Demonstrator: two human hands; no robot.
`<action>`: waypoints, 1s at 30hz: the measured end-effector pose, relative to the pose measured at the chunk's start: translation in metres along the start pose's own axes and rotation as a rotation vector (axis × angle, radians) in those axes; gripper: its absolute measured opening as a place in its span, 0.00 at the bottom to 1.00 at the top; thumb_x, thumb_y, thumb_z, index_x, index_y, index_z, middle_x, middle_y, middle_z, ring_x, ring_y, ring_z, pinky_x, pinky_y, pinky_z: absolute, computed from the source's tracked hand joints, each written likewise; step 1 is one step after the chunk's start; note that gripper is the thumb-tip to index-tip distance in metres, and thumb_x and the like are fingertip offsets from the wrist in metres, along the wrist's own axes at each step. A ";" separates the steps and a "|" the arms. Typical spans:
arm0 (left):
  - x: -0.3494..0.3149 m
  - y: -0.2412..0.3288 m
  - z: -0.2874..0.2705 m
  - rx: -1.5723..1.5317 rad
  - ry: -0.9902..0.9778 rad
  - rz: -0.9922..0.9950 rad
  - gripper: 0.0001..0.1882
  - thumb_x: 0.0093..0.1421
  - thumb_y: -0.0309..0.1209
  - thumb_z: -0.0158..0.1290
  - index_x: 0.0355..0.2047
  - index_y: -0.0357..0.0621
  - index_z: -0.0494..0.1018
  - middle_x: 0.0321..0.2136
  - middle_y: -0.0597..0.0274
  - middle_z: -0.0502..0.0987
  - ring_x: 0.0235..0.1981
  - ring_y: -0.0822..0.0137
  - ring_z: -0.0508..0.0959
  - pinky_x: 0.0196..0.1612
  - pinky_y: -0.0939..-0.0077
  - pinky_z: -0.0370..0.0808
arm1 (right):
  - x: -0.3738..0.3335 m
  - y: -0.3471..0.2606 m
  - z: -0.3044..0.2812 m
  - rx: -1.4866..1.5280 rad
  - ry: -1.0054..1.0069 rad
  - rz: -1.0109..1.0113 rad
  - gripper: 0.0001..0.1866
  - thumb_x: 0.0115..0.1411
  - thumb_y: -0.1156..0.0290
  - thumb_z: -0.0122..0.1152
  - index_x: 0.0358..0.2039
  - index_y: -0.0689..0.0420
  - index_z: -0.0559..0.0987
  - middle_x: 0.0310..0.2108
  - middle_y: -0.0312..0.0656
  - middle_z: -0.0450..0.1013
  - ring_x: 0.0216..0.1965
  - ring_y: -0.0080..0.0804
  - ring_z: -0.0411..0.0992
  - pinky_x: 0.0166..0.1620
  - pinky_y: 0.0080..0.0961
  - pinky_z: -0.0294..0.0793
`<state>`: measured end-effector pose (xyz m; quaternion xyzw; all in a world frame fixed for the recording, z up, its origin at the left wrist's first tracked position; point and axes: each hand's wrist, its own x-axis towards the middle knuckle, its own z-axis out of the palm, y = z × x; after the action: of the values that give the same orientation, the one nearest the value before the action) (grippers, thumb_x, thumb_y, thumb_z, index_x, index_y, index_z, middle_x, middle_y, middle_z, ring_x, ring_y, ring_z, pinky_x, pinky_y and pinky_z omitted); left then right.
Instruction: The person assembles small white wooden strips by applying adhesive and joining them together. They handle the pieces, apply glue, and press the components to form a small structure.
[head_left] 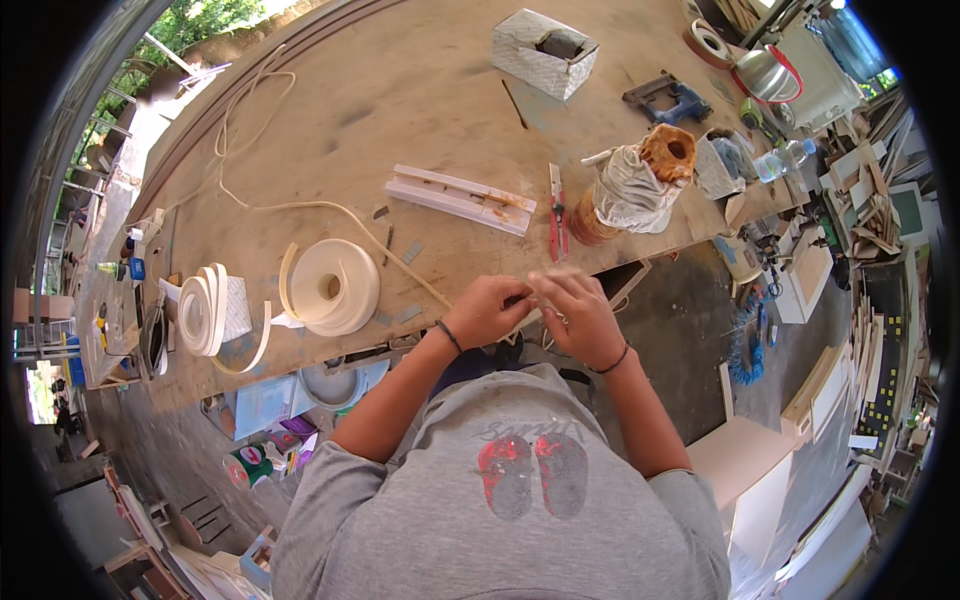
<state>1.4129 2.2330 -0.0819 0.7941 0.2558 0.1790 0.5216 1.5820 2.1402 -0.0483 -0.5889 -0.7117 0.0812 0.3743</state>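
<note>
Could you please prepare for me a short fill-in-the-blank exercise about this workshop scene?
1. In the picture, the large cream roll sits to the ____ of the left hand and the right hand.
2. Both wristbands are coloured ____.
3. The shirt's main colour is ____.
Missing words: left; black; grey.

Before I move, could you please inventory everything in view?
Broad wooden workbench: one, brown, ahead.
Strip rolls: two, cream, bench's left.
Long thin strip: one, cream, crossing bench's left.
Grooved long block: one, pale pink, bench middle.
Slim tools: count unclear, red, right of block.
Cloth-draped container: one, brown, bench's right.
Angular box: one, whitish, bench's far side.
Nail gun: one, blue, far right.
Plastic bottle: one, clear, bench's right end.
Coiled hose: one, blue, floor right.
Wooden boards: many, pale, right side.
Bare hands: two, black-banded wrists, near edge.
</note>
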 end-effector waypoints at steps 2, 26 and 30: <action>0.005 -0.002 -0.002 -0.265 -0.001 -0.218 0.14 0.60 0.37 0.56 0.31 0.36 0.76 0.22 0.66 0.75 0.24 0.77 0.71 0.28 0.79 0.68 | -0.012 0.013 0.001 0.020 -0.154 0.123 0.12 0.52 0.76 0.57 0.39 0.58 0.78 0.33 0.43 0.75 0.37 0.43 0.73 0.42 0.37 0.70; 0.099 -0.084 -0.001 -0.289 0.615 -0.997 0.28 0.51 0.48 0.57 0.39 0.32 0.71 0.32 0.51 0.79 0.25 0.61 0.80 0.28 0.70 0.80 | -0.075 0.017 0.003 0.310 0.051 0.557 0.06 0.54 0.78 0.60 0.34 0.62 0.78 0.28 0.44 0.74 0.28 0.35 0.73 0.32 0.25 0.69; 0.078 -0.097 0.003 -0.395 0.683 -0.844 0.24 0.51 0.43 0.56 0.39 0.32 0.71 0.34 0.52 0.79 0.26 0.64 0.80 0.26 0.68 0.79 | -0.070 0.018 0.004 0.369 0.086 0.569 0.06 0.54 0.78 0.60 0.34 0.62 0.78 0.28 0.43 0.75 0.28 0.32 0.72 0.32 0.24 0.69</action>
<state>1.4565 2.3088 -0.1709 0.4082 0.6659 0.2461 0.5740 1.5949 2.0837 -0.0920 -0.6892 -0.4757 0.2849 0.4665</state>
